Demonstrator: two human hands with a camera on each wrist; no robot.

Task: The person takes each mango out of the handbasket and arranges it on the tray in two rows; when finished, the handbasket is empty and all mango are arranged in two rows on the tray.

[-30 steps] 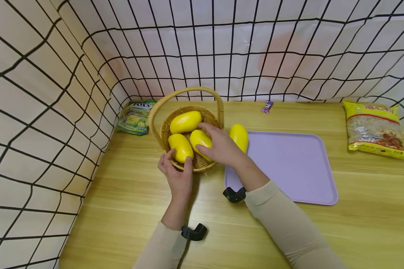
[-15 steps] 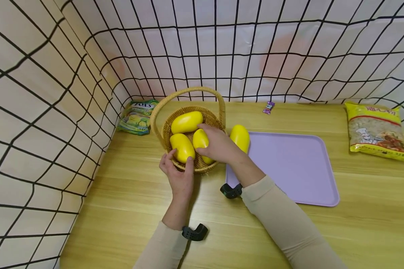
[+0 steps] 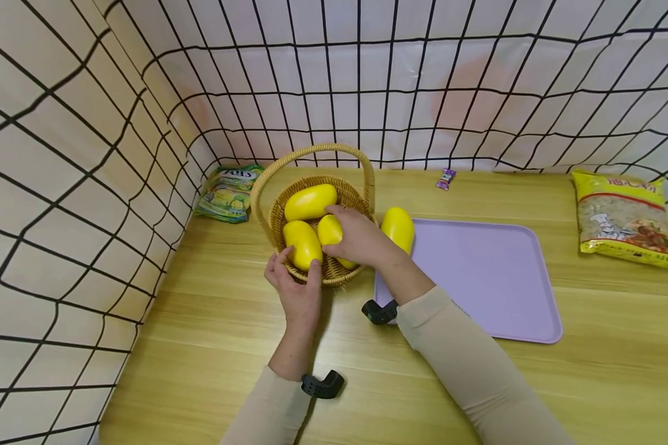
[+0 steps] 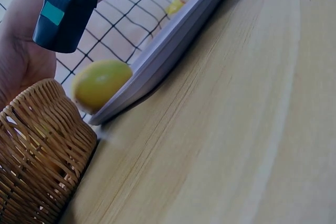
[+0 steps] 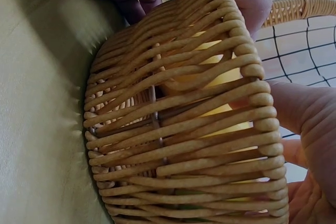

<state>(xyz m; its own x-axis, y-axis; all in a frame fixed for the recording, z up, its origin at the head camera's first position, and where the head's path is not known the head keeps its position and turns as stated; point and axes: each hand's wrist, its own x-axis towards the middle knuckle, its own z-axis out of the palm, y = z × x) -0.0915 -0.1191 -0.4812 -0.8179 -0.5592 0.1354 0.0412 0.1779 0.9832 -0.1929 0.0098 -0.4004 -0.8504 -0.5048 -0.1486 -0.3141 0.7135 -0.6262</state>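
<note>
Just one yellow mango (image 3: 329, 230) between right fingers (image 3: 341, 214).

Three mangoes (image 3: 303, 244) lay in the wicker basket (image 3: 353, 193); a candy bag (image 3: 229, 193) lay to its left, a serving tray (image 3: 479, 278) to its right.

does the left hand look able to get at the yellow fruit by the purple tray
Probably not directly: the right hand, at the basket, lies between the left hand and that yellow fruit.
</note>
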